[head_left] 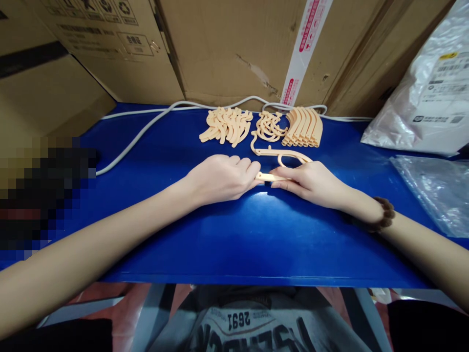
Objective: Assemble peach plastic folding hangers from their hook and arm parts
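Note:
My right hand (306, 183) pinches a cream plastic hanger arm (266, 177) between thumb and fingers, just above the blue table. The arm's left end, with a small hole, meets the fingertips of my left hand (229, 178), which is closed around that end; what lies inside the fist is hidden. Right behind the hands lies a cream folding hanger (271, 152) with a hook at its left and a loop below, its right end partly covered by my right hand.
Along the back lie a pile of curved cream pieces (227, 126), a heap of hooks (270, 127) and a row of hanger arms (303, 128). A white cable (146, 126) runs behind them. Cardboard boxes (234, 49) wall the rear; plastic bags (417, 107) sit at right.

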{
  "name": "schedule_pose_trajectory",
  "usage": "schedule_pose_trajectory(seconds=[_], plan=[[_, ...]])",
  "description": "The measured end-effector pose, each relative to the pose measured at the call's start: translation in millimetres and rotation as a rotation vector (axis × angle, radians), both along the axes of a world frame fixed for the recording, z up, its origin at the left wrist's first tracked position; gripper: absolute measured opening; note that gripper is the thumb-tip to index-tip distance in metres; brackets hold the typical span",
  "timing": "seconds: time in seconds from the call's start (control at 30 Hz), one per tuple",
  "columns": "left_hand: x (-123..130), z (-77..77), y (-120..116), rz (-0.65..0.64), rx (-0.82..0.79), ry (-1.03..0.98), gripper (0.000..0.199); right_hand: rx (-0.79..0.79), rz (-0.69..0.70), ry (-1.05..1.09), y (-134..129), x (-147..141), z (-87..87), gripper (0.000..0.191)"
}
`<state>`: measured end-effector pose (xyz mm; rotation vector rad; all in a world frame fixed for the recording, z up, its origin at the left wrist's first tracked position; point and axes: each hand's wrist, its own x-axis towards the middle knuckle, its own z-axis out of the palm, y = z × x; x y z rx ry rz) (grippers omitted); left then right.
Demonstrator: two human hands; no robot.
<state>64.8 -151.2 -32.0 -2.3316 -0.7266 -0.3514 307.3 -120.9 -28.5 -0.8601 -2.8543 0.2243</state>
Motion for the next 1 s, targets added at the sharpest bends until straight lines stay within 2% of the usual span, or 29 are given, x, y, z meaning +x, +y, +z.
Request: schedule_pose_trajectory(seconds=[0.63, 1.0], plan=[[-1.4, -2.9, 1.9, -0.047, -0.123, -0.103, 0.027, 0.167, 0.059, 0.027, -0.7, -0.3, -3.2, 0.037], [-3.4, -2.1, 3.2, -0.068, -0.167, -0.097, 0.030, 0.206, 0.086, 0.020, 0.0, 2.5, -5.3, 0.039]])
